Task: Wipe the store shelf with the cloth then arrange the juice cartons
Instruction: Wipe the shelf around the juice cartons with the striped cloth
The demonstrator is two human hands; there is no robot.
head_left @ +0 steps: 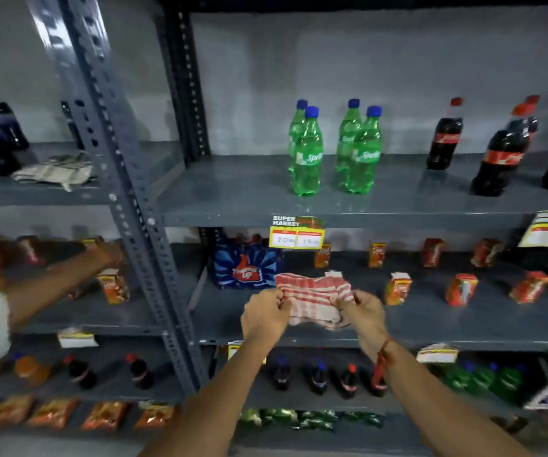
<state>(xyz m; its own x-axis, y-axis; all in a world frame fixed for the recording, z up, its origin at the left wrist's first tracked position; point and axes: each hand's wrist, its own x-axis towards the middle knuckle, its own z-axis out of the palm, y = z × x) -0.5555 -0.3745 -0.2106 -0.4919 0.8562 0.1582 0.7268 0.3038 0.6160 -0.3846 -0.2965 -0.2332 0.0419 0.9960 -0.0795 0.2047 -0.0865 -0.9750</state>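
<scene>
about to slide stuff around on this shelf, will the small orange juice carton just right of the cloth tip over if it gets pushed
Probably, if pushed high. The juice carton stands upright, taller than it is wide, so a nudge near its top would likely topple it. It stands apart from its neighbours, so nothing would catch it. It looks small, probably light; a low push may slide it along the smooth-looking shelf.

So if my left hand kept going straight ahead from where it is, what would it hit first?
Probably the blue Thums Up pack, standing behind the red-and-white cloth that the left hand grips; depth is hard to judge.
</scene>
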